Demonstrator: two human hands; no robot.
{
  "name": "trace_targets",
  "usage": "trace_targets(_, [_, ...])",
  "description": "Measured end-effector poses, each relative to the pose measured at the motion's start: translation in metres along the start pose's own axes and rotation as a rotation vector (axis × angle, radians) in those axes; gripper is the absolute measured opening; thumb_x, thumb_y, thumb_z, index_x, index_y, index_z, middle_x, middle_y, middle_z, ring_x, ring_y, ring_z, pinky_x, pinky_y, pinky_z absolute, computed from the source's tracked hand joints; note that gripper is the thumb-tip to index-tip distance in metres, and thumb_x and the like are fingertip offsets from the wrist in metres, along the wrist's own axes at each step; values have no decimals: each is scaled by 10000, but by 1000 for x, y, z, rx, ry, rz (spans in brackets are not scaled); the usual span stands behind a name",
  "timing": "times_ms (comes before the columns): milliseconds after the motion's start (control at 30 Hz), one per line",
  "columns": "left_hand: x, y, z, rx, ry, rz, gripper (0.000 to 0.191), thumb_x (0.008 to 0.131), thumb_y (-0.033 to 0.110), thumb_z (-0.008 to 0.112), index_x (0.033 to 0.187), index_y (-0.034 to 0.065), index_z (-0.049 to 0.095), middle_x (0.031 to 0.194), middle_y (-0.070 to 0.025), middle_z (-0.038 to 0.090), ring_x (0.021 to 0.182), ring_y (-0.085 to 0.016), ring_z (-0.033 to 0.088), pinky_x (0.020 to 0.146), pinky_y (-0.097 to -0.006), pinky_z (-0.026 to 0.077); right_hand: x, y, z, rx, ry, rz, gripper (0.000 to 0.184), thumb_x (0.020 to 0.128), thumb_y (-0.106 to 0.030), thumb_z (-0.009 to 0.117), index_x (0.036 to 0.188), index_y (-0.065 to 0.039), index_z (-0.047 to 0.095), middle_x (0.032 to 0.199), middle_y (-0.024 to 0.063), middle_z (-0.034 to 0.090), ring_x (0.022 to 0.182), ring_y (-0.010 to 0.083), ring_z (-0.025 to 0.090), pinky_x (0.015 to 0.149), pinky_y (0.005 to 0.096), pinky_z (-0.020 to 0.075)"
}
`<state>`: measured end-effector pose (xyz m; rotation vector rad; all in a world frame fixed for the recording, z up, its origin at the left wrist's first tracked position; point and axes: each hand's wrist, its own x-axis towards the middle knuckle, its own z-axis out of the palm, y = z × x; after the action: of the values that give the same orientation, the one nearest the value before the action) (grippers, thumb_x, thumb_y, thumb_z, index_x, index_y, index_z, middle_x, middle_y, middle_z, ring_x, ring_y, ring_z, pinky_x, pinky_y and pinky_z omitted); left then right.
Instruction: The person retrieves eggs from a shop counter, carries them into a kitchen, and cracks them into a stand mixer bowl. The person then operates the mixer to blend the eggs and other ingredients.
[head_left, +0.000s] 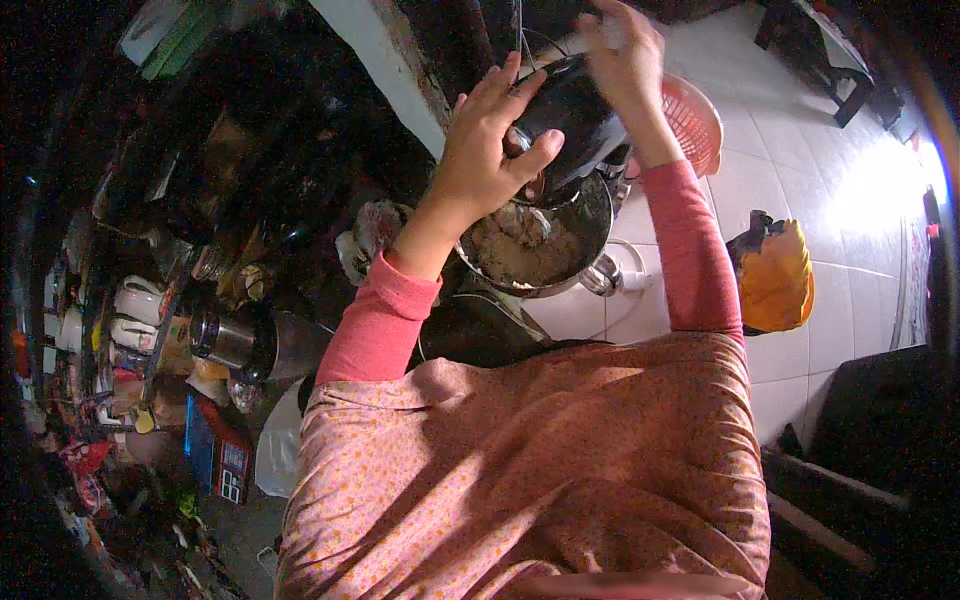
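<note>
A dark, glossy rounded vessel or lid (571, 112) is between my two hands, over the far part of a metal pot (600, 271). Inside the pot lies a lumpy brownish mass (525, 244). My left hand (487, 139) is at the left side of the dark vessel, thumb and fingers spread; whether it touches the vessel is unclear. At the vessel's upper right, my right hand (626, 56) is raised and blurred, and its fingertips are hard to make out.
Behind my right wrist is a pink plastic basket (694, 124) on the white tiles (757, 165). A yellow-orange cloth or bag (776, 281) lies to the right. Dim clutter fills the left, including a metal container (221, 337) and a blue-and-red box (217, 446).
</note>
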<state>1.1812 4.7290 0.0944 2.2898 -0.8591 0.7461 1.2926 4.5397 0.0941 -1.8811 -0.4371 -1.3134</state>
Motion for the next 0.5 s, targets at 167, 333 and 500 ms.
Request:
trace_targets(167, [-4, 0, 2, -159, 54, 14, 614, 769, 320, 671, 1244, -11, 468, 1324, -242, 426, 1211, -405, 410, 1014, -487, 303, 2, -73, 29, 79, -379, -42, 155, 793, -124, 562, 910, -54, 636, 910, 187, 634, 950, 315, 584, 893, 401, 399])
trace_targets(333, [-19, -5, 6, -139, 89, 40, 602, 754, 284, 675, 1215, -34, 454, 1274, -248, 447, 1165, -411, 425, 984, -453, 323, -22, -74, 37, -24, -505, -45, 246, 850, -171, 486, 1042, -117, 631, 996, 151, 626, 954, 360, 568, 867, 430, 438])
trace_targets(500, [-35, -5, 9, -151, 102, 46, 617, 764, 280, 662, 1243, -32, 431, 1287, -248, 434, 1173, -419, 413, 995, -454, 306, -41, -79, 37, -97, -481, -84, 252, 844, -143, 472, 1054, -87, 598, 970, 148, 626, 912, 344, 569, 869, 424, 420])
